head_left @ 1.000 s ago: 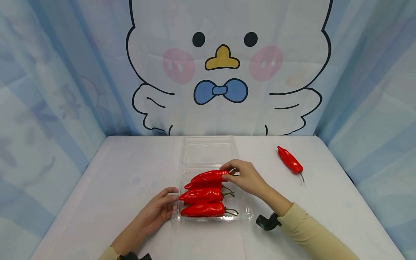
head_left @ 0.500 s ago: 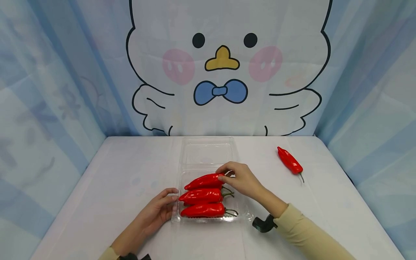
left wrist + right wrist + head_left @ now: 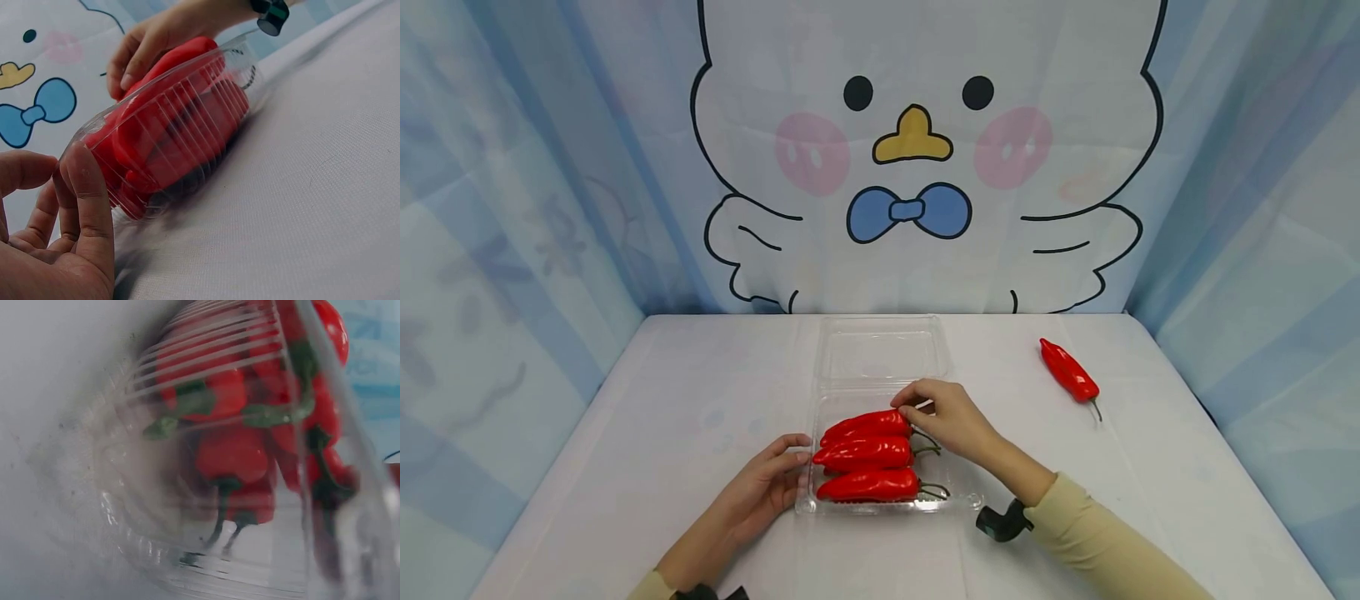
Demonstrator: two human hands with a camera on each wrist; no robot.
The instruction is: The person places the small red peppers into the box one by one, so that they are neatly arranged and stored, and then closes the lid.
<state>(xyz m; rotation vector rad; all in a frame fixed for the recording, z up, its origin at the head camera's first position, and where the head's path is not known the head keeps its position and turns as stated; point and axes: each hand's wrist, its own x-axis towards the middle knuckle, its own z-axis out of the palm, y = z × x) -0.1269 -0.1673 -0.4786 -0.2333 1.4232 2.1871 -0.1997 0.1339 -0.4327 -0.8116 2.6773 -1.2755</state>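
Note:
A clear plastic box [image 3: 967,493] stands on the table with several shiny red peppers in it, lying with green stems to the right. My right hand [image 3: 951,421] pinches the stem end of the farthest red pepper [image 3: 867,427] in the box. At the left side my left hand [image 3: 767,483] holds the box rim; the left wrist view shows thumb and finger [image 3: 87,187] pinching it. Through the ribbed wall in the right wrist view, peppers [image 3: 231,453] are seen layered, one over another. My right fingers are hidden there.
The box's hinged lid [image 3: 880,354] lies folded back behind it. One more red pepper [image 3: 1070,371] lies on the white table [image 3: 700,375] at the back right. Pale blue printed curtains [image 3: 512,208] enclose the table on the sides and back.
My right hand has moved nearer and slightly left, bringing its red pepper down beside the others in the box. My left hand and the box have stayed put.

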